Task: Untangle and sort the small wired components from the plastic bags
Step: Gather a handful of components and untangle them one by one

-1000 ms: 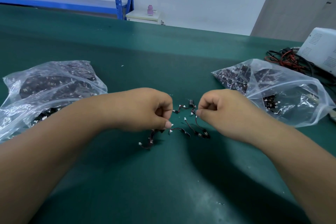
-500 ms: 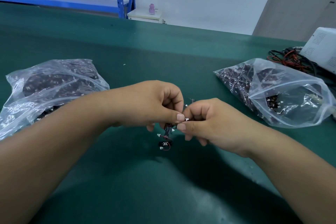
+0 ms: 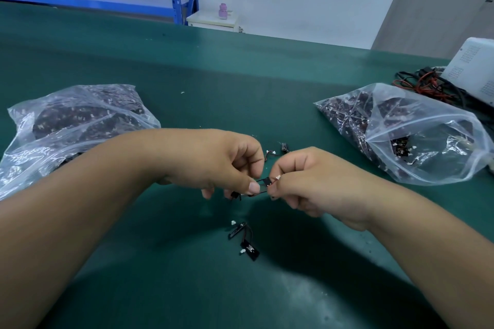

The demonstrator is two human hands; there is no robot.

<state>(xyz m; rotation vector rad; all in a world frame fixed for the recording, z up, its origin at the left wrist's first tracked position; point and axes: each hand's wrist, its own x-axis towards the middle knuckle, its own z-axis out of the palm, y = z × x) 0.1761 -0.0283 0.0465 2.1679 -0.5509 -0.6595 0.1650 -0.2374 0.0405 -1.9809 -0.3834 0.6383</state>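
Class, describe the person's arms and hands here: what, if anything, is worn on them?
The left forearm and right forearm are bare to the frame edge: no sleeves show. The left hand and right hand wear no gloves, and no ring, watch or bracelet is visible. The left thumbnail is short and unpainted.

Head view, forward-down (near table)

We see the table in dark teal. The left bag and the right bag on it are clear, their contents dark with white specks. The components are black with white plugs. At the table's far right, the cables are red and black.
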